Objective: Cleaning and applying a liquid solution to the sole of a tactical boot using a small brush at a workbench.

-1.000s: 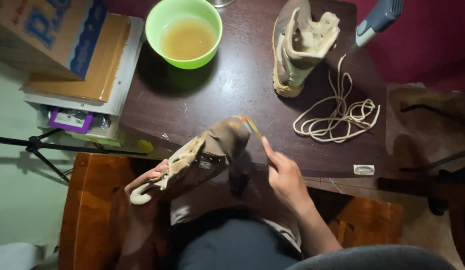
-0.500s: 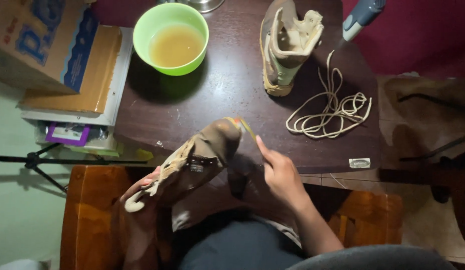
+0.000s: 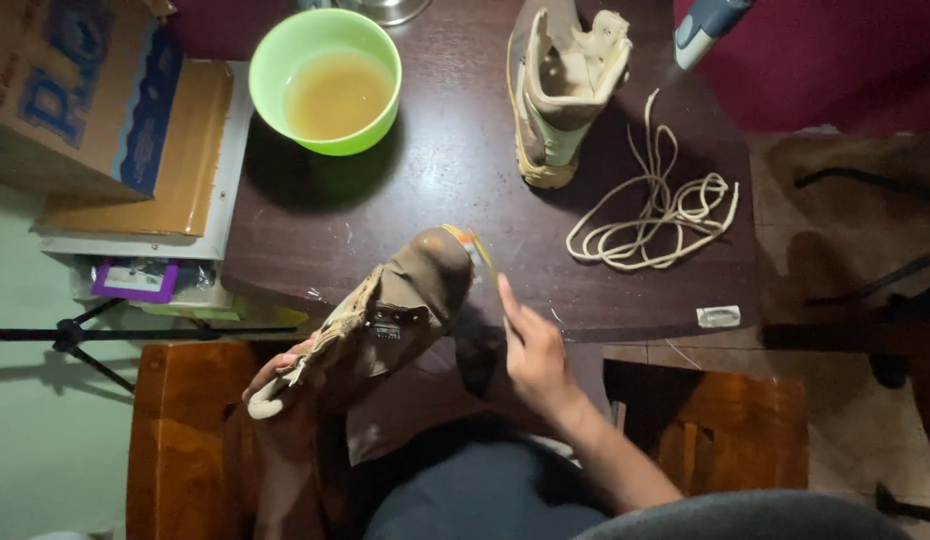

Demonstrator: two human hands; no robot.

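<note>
My left hand is clamped around the ankle end of a tan boot, toe tilted up over the near edge of the table. My right hand is closed on a small brush, its head touching the boot's toe.

Handling, my read: the boot looks light but floppy at the collar and stiff at the toe and sole. Best hold is where the left hand already is, around the collar, or under the sole; the wet-looking toe may be slick. The brush is thin and easy to twist, so pinch it near the head.

Surface: dark wood table, glossy, some streaks. On it sit a green bowl of murky liquid, far left, a second boot standing upright, far side, and loose laces in a coil just right of it. Cardboard box on a stack to the left. Wooden chair below, tiled floor, dim light.
</note>
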